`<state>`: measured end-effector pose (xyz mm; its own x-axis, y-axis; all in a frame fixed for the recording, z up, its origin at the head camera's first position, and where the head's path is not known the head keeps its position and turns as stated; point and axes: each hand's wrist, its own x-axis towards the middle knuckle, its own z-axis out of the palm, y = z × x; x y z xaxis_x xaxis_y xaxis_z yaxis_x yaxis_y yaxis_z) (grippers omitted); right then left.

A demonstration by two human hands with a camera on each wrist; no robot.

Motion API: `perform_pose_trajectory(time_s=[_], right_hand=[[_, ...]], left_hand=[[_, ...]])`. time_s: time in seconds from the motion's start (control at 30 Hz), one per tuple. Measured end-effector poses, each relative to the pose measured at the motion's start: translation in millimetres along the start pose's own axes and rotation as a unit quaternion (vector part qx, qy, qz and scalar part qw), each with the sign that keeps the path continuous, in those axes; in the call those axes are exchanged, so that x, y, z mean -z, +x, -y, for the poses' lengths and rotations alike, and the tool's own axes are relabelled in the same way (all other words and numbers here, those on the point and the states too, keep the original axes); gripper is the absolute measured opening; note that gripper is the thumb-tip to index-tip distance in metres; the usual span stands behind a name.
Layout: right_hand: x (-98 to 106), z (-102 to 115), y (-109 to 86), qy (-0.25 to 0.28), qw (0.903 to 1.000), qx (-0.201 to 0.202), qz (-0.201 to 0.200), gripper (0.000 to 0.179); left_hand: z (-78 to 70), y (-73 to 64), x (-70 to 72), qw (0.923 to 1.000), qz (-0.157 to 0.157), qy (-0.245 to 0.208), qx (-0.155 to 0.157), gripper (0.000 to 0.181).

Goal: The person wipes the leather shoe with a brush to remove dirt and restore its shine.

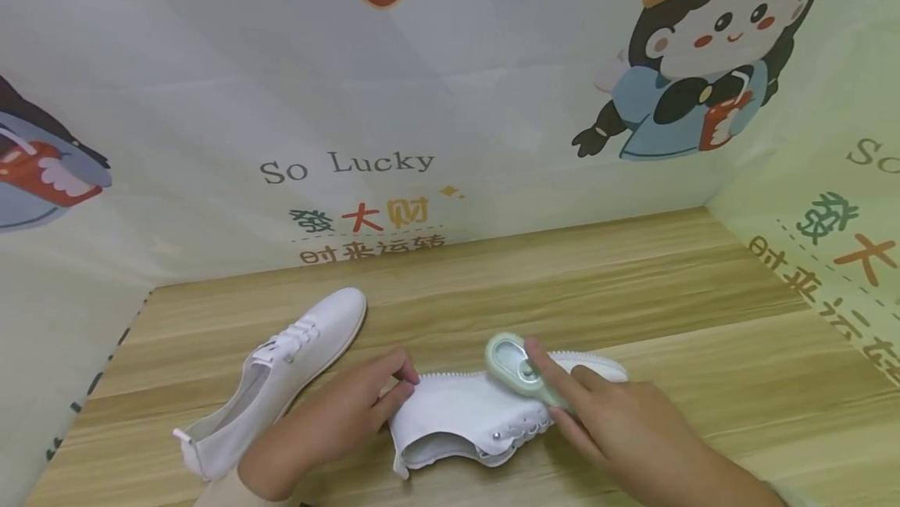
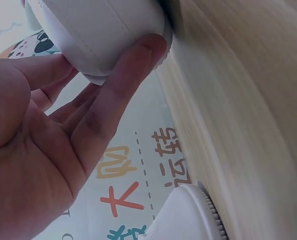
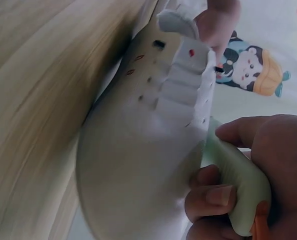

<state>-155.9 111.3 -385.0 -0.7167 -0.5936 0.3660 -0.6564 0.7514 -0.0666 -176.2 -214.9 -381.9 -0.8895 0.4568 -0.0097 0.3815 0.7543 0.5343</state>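
Note:
A white lace-up shoe (image 1: pixel 450 407) lies tipped on its side on the table, its opening toward me and its ridged sole edge facing away. My left hand (image 1: pixel 358 405) grips it at the heel; in the left wrist view the fingers (image 2: pixel 121 75) and thumb curve round the white heel. My right hand (image 1: pixel 619 421) holds a pale green cleaning brush (image 1: pixel 503 357) with a clear oval window, its head over the far side of the shoe near the sole. The index finger reaches along the brush. In the right wrist view an orange loop (image 3: pixel 261 220) hangs at the handle's end.
The matching white shoe (image 1: pixel 326 331) stands upright on the left, toe pointing away, close beside my left forearm. Printed cloth walls (image 1: pixel 492 116) rise behind and on both sides of the wood-grain table (image 1: pixel 703 280).

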Motion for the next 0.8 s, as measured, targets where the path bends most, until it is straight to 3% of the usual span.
perform_pose_trajectory(time_s=[0.2,0.4,0.8], right_hand=[[-2,17,8.8,0.006,0.9986,0.014,0.051,0.067],[-8,34,18.7,0.02,0.9939,0.028,0.105,0.062],[-13,52,27.8,0.002,0.9956,0.038,0.086,0.065]], left_hand=[[3.4,1.7,-0.4,1.0,-0.002,-0.007,0.001,0.008],[9.0,2.0,-1.9,0.9985,-0.001,-0.055,-0.003,0.005],[10.8,3.0,0.0,0.9975,-0.005,-0.07,0.002,0.004]])
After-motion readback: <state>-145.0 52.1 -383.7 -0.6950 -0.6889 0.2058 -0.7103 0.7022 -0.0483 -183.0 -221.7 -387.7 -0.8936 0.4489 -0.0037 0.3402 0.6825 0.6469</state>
